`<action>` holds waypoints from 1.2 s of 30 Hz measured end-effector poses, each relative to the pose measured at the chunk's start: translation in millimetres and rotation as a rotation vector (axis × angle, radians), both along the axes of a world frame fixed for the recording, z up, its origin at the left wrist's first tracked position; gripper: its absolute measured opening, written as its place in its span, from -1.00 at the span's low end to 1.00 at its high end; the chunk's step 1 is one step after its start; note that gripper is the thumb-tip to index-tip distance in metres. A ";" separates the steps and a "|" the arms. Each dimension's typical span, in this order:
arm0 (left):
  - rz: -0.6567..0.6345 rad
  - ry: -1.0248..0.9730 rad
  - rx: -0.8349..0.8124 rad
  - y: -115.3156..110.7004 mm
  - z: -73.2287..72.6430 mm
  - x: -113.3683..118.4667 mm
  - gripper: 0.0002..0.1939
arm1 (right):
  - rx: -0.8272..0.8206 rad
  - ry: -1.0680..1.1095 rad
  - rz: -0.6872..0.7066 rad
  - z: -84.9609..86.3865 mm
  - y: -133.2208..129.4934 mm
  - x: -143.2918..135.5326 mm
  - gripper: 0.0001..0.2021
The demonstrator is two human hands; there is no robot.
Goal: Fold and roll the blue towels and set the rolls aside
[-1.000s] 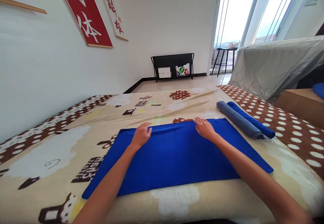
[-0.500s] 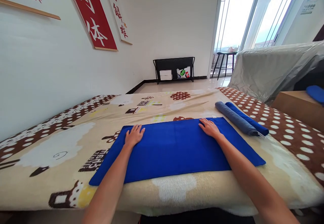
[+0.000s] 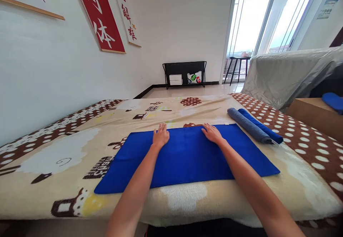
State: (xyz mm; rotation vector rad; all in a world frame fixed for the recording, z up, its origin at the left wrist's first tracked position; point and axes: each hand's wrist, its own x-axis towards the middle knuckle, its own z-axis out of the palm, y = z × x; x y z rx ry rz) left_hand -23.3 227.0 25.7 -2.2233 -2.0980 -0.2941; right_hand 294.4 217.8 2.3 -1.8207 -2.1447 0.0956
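A blue towel (image 3: 184, 158) lies spread flat on the patterned blanket (image 3: 184, 201), its long side running left to right. My left hand (image 3: 161, 136) is over its far edge, left of the middle, fingers stretched forward and holding nothing. To the right of the middle, my right hand (image 3: 212, 133) also lies at the far edge, palm down with fingers apart. Both hands are at the cloth's surface; neither grips it. A small white tag (image 3: 226, 124) shows on the far edge, right of my right hand.
Two rolled towels, a grey-blue one (image 3: 248, 124) and a blue one (image 3: 261, 126), lie side by side to the right. Beyond the bed's right side stand a cardboard box (image 3: 308, 114) and plastic-covered furniture (image 3: 278, 76). A black rack (image 3: 184, 67) is against the back wall.
Both hands have moved inward along the far edge of the blue towel, the left one rightward and the right one slightly leftward. The towel stays flat in place.
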 end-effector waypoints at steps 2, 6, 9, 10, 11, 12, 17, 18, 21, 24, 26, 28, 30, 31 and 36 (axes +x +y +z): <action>-0.117 -0.010 -0.039 2.4 -11.8 48.1 -0.39 | 0.015 0.005 0.101 -4.7 4.9 -43.6 -0.50; -0.219 -0.035 -0.067 -2.6 -30.0 91.0 -0.41 | 0.012 0.020 0.186 -16.9 6.7 -80.6 -0.51; -0.226 -0.049 -0.072 -4.7 -32.6 84.5 -0.39 | 0.003 0.032 0.175 -21.4 7.5 -68.4 -0.49; -0.227 -0.052 -0.073 -4.5 -32.1 79.9 -0.39 | 0.000 0.034 0.168 -21.8 8.1 -61.0 -0.48; -0.226 -0.052 -0.074 -4.0 -31.4 75.2 -0.38 | -0.003 0.034 0.163 -21.8 8.6 -52.9 -0.47; -0.225 -0.052 -0.075 -3.4 -30.6 70.6 -0.38 | -0.006 0.032 0.158 -21.6 8.9 -44.7 -0.46; -0.192 -0.042 -0.089 0.8 -29.8 41.6 -0.39 | -0.016 0.011 0.134 -20.2 6.4 0.5 -0.46; -0.177 -0.041 -0.090 1.7 -30.1 33.0 -0.39 | -0.017 0.007 0.119 -20.5 5.6 11.1 -0.46; -0.118 -0.039 -0.092 4.3 -30.4 1.4 -0.40 | -0.022 -0.004 0.055 -22.7 3.7 46.7 -0.47; -0.042 -0.039 -0.095 6.0 -29.1 -35.4 -0.37 | -0.025 -0.013 -0.016 -25.4 1.1 85.4 -0.47; 0.011 -0.040 -0.100 6.6 -27.4 -60.6 -0.35 | -0.023 -0.019 -0.060 -26.8 -1.6 110.8 -0.47; 0.066 -0.041 -0.105 6.8 -25.8 -85.3 -0.33 | -0.020 -0.023 -0.101 -28.0 -4.3 133.4 -0.46; 0.124 -0.045 -0.106 6.7 -24.7 -108.1 -0.31 | -0.020 -0.027 -0.140 -29.4 -6.2 151.1 -0.45; 0.155 -0.047 -0.103 6.6 -24.4 -118.3 -0.31 | -0.020 -0.028 -0.156 -30.4 -6.7 157.5 -0.45; 0.333 -0.055 -0.053 2.8 -23.2 -148.8 -0.27 | -0.019 -0.036 -0.216 -35.1 -7.0 167.7 -0.42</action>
